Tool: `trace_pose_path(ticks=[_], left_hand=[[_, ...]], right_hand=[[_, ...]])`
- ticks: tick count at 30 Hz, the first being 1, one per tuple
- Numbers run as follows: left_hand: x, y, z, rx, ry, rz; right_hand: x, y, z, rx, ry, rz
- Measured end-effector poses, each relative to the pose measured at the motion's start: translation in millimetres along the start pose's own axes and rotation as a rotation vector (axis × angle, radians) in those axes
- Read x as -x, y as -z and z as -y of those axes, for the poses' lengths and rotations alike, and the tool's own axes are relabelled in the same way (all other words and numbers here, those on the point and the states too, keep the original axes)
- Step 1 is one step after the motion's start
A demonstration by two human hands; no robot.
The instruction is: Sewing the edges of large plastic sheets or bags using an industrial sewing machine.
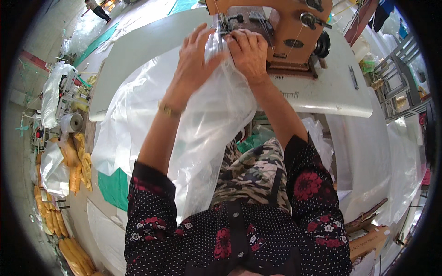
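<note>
A brown-orange sewing machine (pixel 294 34) stands at the far side of a pale worktable (pixel 322 99). From its needle area a clear plastic sheet (pixel 202 133) hangs over the table's near edge and down beside my lap. My left hand (pixel 195 62) is over the sheet, left of the needle, with its fingers stretched and apart, slightly smeared by motion. My right hand (pixel 248 53) is bent at the sheet's edge just before the presser foot (pixel 224 27), its fingertips closed on the plastic. The fingertips partly hide the spot under the needle.
Small metal thread snips (pixel 353 77) lie on the table's right side. At left on the floor are a white roll (pixel 72 123) and yellow bundles (pixel 73 161). A grey metal rack (pixel 400 78) and a cardboard box (pixel 368 241) stand at right. Another person (pixel 97 10) is far off.
</note>
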State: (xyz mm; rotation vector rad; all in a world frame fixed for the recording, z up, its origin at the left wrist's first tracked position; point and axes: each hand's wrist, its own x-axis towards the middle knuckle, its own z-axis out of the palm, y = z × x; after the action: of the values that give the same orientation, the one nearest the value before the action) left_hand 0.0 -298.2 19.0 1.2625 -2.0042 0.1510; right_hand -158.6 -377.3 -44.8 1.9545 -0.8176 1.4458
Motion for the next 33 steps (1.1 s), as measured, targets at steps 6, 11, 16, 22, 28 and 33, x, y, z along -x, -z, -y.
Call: trace_pose_path(ticks=[6,11,16,22,28,33], left_hand=[[198.4,61.6,-125.3,-0.019,0.313,0.545],[315.1,91.5,-146.4,-0.550,0.639,0.533],[386.0,87.5,-83.6,-0.684,0.787,-0.064],[400.0,98.7,-2.0,-0.675,0.683,-0.147],[380.5,152.9,24.6,0.053,0.833,-0.586],[325.2,261.0,17.2,-0.497,0.501,-0.436]], right_hand=[[3.2,-0.7,-5.5,0.066,0.028,-0.012],[4.9,-1.5,-4.2,0.052,0.022,-0.027],[10.8,21.3,1.7,-0.013,0.143,0.016],[65.3,115.9,47.4,-0.291,-0.276,0.067],[167.0,143.1,140.4,-0.721,-1.197,0.306],[209.4,71.2,177.0,-0.843,-1.369,0.182]])
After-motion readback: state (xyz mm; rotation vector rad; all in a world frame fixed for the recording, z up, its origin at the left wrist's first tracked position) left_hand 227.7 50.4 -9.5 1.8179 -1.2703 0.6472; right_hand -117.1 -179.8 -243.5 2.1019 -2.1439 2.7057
